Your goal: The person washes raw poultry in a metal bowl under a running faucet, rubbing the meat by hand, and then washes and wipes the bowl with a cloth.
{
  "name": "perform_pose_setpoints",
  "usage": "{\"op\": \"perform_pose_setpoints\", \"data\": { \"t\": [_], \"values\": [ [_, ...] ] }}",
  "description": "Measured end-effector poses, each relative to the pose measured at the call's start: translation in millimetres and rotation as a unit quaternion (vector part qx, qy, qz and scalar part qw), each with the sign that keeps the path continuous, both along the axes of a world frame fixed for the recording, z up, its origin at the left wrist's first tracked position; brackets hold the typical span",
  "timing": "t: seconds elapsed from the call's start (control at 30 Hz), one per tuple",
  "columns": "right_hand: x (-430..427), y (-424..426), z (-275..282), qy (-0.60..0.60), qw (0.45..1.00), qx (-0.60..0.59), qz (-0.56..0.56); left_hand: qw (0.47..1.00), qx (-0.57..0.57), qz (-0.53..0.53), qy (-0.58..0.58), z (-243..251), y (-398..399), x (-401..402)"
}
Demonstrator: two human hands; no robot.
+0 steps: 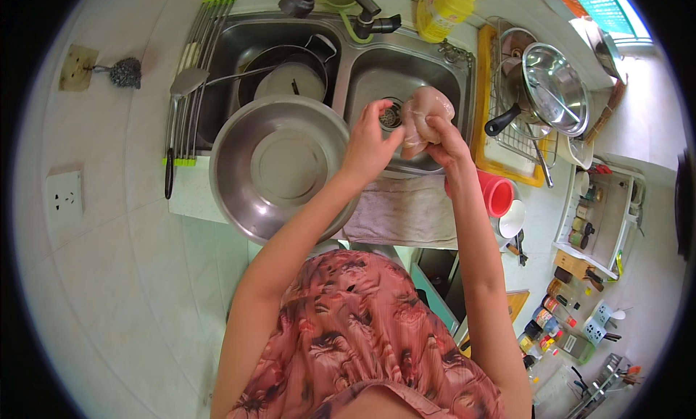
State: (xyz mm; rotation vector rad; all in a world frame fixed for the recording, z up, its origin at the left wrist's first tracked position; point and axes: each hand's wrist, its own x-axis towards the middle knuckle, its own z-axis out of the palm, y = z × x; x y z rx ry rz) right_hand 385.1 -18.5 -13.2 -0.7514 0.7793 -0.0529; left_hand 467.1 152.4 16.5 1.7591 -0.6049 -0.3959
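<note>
Over the right basin of a steel double sink (375, 71), my right hand (448, 141) holds a pale pink piece of raw meat (427, 109), which looks like chicken breast. Its thumb presses on the front of the meat. My left hand (375, 139) hovers just left of the meat, fingers apart and curved, with nothing in it. Below and between my hands shows the drain strainer (390, 117). A wide stainless steel bowl (288, 163) sits at the left, partly over the left basin, and looks empty; my left forearm crosses its right edge.
A black faucet (370, 8) stands behind the sink beside a yellow bottle (443, 11). The left basin holds a pan (283, 74). A folded cloth (402, 209) lies along the front edge. At the right are a red cup (497, 196) and a dish rack (497, 131) with cookware.
</note>
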Motion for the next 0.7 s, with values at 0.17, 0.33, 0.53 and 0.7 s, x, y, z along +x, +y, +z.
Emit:
{"op": "perform_pose_setpoints", "data": {
  "t": [0.17,0.33,0.53,0.7],
  "values": [
    [-3.1,9.8,38.0,-0.022,0.995,-0.091,0.027,0.947,0.016,0.033,0.32,-2.9,-75.9,24.8],
    [2.7,8.7,42.5,-0.082,0.97,-0.214,0.08,0.888,-0.067,-0.042,0.453,0.7,-95.4,53.4],
    [13.0,-1.9,53.2,-0.115,0.959,-0.255,0.053,0.934,-0.11,0.03,0.339,18.7,-113.0,49.6],
    [23.8,-3.1,84.4,-0.068,0.954,-0.259,0.132,0.975,-0.041,-0.009,0.218,37.8,-113.4,54.3]
  ]
}}
